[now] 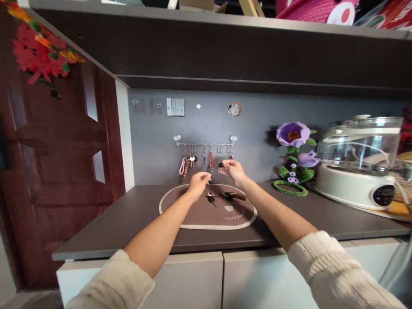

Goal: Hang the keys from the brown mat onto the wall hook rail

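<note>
A metal hook rail point(206, 144) is fixed to the grey wall by two clear suction cups, and several keys hang from it. My right hand point(235, 171) pinches a small bunch of keys point(220, 165) on a ring, just below the rail's right part. My left hand point(198, 185) is closed at the lower end of a key with a red strap point(210, 159), which hangs from a middle hook. Left of it hang a pink strap point(182, 166) and several more keys point(192, 159). Below, a dark key point(211, 199) and a key with a brown fob point(236, 196) lie on the mat.
An oval brown mat point(189, 214) lies on the dark counter point(125, 223). To the right stand a purple crocheted flower point(293, 134) and a white appliance with a clear top point(350, 184). A shelf point(206, 51) overhangs the counter. A dark red door point(61, 171) is at left.
</note>
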`<state>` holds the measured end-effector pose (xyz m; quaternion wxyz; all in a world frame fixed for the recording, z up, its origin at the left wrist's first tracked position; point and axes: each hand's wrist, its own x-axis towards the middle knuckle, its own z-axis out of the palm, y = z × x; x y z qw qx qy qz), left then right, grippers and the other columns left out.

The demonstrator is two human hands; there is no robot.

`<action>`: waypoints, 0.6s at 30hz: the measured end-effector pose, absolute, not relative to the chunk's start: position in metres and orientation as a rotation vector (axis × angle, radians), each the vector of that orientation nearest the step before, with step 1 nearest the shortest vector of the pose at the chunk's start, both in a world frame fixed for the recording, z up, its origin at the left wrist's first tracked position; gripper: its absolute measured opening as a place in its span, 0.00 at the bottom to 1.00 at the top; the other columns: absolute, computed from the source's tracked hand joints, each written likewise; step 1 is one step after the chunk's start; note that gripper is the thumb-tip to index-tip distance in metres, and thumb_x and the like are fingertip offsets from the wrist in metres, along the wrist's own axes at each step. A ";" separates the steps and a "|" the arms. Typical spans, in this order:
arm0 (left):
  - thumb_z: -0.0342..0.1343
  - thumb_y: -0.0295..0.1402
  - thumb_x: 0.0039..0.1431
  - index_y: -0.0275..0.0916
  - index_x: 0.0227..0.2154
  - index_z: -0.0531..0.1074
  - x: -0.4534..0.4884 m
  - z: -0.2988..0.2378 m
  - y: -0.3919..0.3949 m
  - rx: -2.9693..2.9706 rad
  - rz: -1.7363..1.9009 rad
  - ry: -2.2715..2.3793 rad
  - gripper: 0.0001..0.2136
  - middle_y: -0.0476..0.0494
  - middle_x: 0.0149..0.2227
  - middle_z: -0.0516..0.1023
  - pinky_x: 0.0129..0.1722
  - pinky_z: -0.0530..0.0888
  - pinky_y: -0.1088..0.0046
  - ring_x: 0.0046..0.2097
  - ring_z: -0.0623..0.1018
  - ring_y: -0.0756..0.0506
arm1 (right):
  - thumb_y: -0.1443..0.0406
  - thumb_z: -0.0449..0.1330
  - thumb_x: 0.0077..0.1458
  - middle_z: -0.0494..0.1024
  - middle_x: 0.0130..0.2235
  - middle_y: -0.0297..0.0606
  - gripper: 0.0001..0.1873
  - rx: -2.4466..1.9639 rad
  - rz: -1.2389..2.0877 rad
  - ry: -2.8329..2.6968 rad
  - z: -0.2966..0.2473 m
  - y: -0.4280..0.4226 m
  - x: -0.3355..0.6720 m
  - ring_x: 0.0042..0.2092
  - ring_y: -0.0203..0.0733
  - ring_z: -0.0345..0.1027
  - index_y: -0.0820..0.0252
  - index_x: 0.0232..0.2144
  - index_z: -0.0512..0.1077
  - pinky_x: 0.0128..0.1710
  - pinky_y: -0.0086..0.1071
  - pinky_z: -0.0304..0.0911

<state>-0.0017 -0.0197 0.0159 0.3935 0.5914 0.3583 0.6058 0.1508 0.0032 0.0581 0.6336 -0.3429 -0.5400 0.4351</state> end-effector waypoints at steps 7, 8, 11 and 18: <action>0.53 0.30 0.47 0.33 0.26 0.71 -0.002 0.016 -0.018 1.477 1.547 0.948 0.06 0.48 0.23 0.72 0.26 0.64 0.77 0.22 0.66 0.55 | 0.76 0.50 0.50 0.68 0.19 0.33 0.08 -0.847 0.879 -1.124 0.091 0.026 0.136 0.21 0.28 0.63 0.65 0.22 0.64 0.26 0.26 0.68; 0.53 0.30 0.48 0.33 0.26 0.71 -0.002 0.016 -0.018 1.473 1.548 0.948 0.06 0.48 0.23 0.72 0.26 0.64 0.77 0.22 0.66 0.55 | 0.77 0.50 0.50 0.68 0.19 0.33 0.09 -0.859 0.871 -1.104 0.095 0.030 0.134 0.21 0.28 0.63 0.65 0.22 0.64 0.25 0.26 0.67; 0.53 0.30 0.48 0.32 0.26 0.71 -0.002 0.015 -0.018 1.469 1.550 0.957 0.06 0.48 0.22 0.71 0.26 0.64 0.77 0.22 0.65 0.55 | 0.77 0.49 0.49 0.67 0.18 0.32 0.09 -0.914 0.841 -1.033 0.101 0.040 0.130 0.20 0.28 0.62 0.65 0.22 0.64 0.25 0.26 0.68; 0.52 0.31 0.48 0.33 0.26 0.71 -0.002 0.012 -0.012 1.509 1.560 0.969 0.06 0.48 0.23 0.72 0.27 0.64 0.77 0.22 0.66 0.55 | 0.76 0.52 0.49 0.64 0.16 0.29 0.07 -1.008 0.843 -0.900 0.105 0.058 0.124 0.20 0.28 0.63 0.65 0.22 0.64 0.24 0.26 0.68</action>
